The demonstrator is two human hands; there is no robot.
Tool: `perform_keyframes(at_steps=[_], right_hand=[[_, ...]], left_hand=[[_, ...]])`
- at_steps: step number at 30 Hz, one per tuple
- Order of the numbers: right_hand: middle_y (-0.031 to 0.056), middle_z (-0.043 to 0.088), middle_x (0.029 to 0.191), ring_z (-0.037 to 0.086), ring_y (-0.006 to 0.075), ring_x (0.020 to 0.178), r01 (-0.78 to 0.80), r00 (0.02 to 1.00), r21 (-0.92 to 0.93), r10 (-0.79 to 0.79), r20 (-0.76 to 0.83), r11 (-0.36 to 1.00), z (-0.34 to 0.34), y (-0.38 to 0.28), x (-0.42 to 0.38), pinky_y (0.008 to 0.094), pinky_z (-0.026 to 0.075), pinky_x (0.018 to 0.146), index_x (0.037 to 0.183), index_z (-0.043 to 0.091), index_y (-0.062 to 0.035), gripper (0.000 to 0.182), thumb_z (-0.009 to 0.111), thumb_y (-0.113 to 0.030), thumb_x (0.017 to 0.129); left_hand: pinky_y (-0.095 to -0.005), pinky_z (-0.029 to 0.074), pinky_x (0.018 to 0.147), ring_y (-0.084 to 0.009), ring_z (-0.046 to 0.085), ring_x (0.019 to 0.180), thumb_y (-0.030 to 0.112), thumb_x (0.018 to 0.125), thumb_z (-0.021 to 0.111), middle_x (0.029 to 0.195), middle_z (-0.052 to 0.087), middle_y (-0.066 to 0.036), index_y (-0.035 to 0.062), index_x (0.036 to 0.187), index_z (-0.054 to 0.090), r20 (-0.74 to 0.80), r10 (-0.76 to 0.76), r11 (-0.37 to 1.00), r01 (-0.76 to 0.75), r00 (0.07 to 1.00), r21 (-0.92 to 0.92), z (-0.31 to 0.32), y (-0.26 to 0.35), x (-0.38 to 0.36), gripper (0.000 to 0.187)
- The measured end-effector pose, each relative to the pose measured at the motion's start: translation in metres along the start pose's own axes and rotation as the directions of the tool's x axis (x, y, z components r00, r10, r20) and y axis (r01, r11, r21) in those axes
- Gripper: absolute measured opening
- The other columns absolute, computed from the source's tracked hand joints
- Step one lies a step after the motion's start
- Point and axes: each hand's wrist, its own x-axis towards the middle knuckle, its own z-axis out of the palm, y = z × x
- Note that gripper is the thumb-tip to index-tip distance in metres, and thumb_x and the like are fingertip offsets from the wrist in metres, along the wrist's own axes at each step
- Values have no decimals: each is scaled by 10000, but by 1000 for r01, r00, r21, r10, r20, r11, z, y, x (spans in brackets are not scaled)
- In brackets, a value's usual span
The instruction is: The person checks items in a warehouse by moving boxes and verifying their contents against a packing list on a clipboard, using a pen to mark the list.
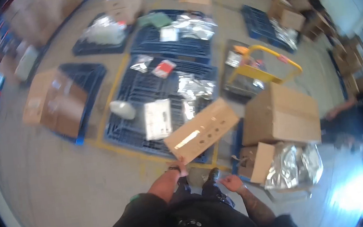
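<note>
Several blue pallets [151, 87] lie on the concrete floor ahead of both hands, the nearest one starting just beyond the left hand and carrying loose silver bags [194, 87] and a white sheet packet [157, 118]. A second pallet to the far left of the left hand bears a brown carton [55, 101]. Ahead and to the right of the right hand stands a large closed box [280, 114]; behind it sits a yellow hand cart [263, 69]. Just right of the right hand is an open box [283, 166] filled with crumpled silver foil bags. Another person, seen only as a dark sleeve and an arm [358, 114], is at work well to the right.

A flattened cardboard piece [201, 130] with three round holes is held up tilted over the near pallet edge — the left hand [180, 164] grips its lower corner, fingers closed on the edge. The right hand [231, 182] holds nothing; it hangs loosely half-open, close to the open box but apart from it.
</note>
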Motion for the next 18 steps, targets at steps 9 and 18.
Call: perform_keyframes(at_steps=[9,18], right_hand=[[71,644,757,634,169,564,-165,964,471,242,-107,866,29,101,-32,303,498,471,977,597,-42,240,686,-223,847],[84,638,798,646,180,591,-127,992,297,117,49,946,45,141,-6,309,510,449,1015,576,-40,279,676,-250,863]], left_hand=[[-415,454,943,-307,560,1167,477,792,651,1185,593,-260,-42,1444,231,-290,160,934,-240,944,-265,26,-28,59,933],[-406,445,980,-329,572,1137,230,778,644,1257,544,-264,-89,1431,-8,-313,-829,435,181,464,-882,-122,-315,-165,977]])
